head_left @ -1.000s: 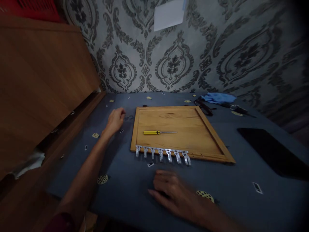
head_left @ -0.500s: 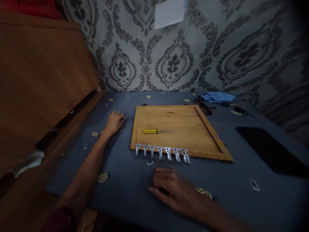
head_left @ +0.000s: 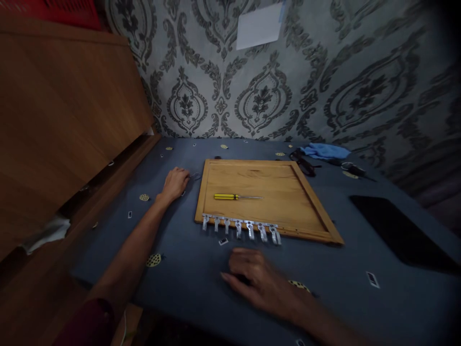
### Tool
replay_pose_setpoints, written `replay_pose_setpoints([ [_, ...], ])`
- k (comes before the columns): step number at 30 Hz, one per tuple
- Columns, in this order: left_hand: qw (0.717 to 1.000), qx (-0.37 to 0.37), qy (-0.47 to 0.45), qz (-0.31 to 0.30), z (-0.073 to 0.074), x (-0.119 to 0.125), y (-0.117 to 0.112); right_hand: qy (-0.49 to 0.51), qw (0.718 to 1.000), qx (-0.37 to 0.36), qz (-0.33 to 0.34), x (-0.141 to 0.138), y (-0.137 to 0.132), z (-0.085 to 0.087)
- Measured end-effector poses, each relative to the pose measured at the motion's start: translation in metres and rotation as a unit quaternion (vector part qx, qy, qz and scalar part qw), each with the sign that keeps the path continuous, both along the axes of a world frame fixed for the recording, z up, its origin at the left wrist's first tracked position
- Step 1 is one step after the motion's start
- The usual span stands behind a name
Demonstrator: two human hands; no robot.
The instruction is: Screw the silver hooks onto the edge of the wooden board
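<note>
A framed wooden board (head_left: 288,211) lies flat on the blue-covered table (head_left: 187,259). A yellow-handled screwdriver (head_left: 236,196) rests on it. Several small metal brackets (head_left: 239,227) sit in a row along the board's near edge. My left hand (head_left: 175,183) rests just left of the board with its fingers curled over a small metal piece (head_left: 194,176) lying there; whether it grips the piece I cannot make out. My right hand (head_left: 257,278) lies palm down on the cloth in front of the brackets, fingers spread, holding nothing.
A wooden cabinet (head_left: 65,120) stands along the left. A dark flat slab (head_left: 399,230) lies at the right. Blue cloth (head_left: 324,151), dark glasses (head_left: 304,162) and a small tool (head_left: 355,169) sit at the back right. Small stickers and dotted discs (head_left: 154,260) are scattered about. Patterned wall behind.
My left hand dropped from just above the cloth onto the small metal piece beside the board. My right hand stayed in place. The view shifted slightly.
</note>
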State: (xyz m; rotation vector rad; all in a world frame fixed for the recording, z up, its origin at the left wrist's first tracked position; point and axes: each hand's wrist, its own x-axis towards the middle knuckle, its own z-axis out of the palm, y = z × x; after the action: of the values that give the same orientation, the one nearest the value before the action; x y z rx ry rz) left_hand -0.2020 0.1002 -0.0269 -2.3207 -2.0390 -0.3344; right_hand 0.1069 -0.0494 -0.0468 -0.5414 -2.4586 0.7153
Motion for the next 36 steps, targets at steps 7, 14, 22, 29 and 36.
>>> replay_pose_setpoints([
  [7, 0.998, -0.044, -0.048, -0.013, 0.009, -0.016, 0.001, 0.021, 1.0, -0.006, 0.0, 0.002, 0.001, 0.0],
  [14, 0.984, -0.063, -0.159, -0.044, 0.029, -0.046, -0.002, 0.015, 1.0, -0.001, -0.002, 0.004, 0.0, 0.002],
  [22, 0.981, -0.098, -0.164, 0.042, 0.022, -0.095, -0.002, 0.033, 0.999, 0.023, -0.01, 0.002, 0.003, -0.002],
  [29, 0.961, -0.192, -0.191, 0.046, 0.014, -0.097, -0.004, 0.037, 0.999, 0.022, -0.012, 0.002, 0.003, 0.003],
  [36, 0.954, -0.219, -0.204, 0.031, 0.012, -0.096, -0.003, 0.05, 0.998, 0.026, -0.009, 0.001, 0.003, 0.002],
])
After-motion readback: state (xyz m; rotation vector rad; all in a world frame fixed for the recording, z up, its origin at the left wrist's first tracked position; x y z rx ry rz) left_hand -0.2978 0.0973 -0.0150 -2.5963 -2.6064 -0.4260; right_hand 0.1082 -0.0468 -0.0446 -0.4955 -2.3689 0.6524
